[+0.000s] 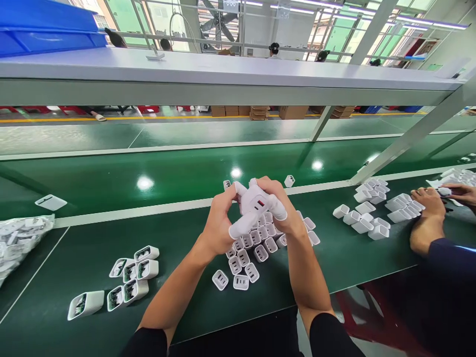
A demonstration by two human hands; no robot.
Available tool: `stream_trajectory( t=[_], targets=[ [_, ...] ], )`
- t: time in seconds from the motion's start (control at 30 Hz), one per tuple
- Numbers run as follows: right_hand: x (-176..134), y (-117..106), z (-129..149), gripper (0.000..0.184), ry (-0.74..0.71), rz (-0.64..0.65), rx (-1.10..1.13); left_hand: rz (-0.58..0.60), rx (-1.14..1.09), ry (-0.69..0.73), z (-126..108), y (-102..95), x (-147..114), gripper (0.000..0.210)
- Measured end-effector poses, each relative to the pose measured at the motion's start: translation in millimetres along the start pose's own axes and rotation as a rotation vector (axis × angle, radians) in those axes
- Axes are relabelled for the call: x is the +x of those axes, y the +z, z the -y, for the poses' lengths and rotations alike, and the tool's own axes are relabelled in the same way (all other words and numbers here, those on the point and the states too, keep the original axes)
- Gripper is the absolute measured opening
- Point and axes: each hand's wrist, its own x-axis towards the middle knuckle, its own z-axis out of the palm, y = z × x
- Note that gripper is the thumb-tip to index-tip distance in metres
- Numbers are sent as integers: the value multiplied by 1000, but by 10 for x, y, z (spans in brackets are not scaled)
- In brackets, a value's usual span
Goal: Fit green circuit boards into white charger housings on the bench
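Both of my hands hold one white charger (254, 201) above the bench, with dark port slots on its near face, one of them showing red. My left hand (219, 220) grips its left side, white covers on the fingertips. From the other side my right hand (280, 206) closes round it, also with covered fingertips. Below them lies a cluster of white charger caps (243, 258) with slots facing up, partly hidden by my hands and forearms. To the left stand several white charger housings (136, 290), open at one end with circuit boards inside.
A clear bag of white parts (24, 243) lies at the far left, near a flat white piece (51, 202). To the right are white housings (366, 220) and a co-worker's hands (431, 206). A shelf (223, 69) with a blue bin (52, 29) crosses above the green bench (186, 317).
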Motion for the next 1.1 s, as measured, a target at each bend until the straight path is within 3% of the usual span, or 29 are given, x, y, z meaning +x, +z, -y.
stream_trajectory(
  t=[0.33, 0.67, 0.93, 1.1],
  targets=[
    [36, 39, -30, 76, 25, 10, 196, 15, 17, -15, -43, 39, 3, 40],
    [40, 34, -113, 80, -65, -169, 43, -48, 90, -62, -58, 25, 4, 30],
    [50, 87, -133, 77, -68, -181, 71, -99, -50, 24, 74, 71, 46, 39],
    [23, 43, -133, 78, -51, -192, -27, -91, -99, 60, 129, 98, 41, 37]
  ],
)
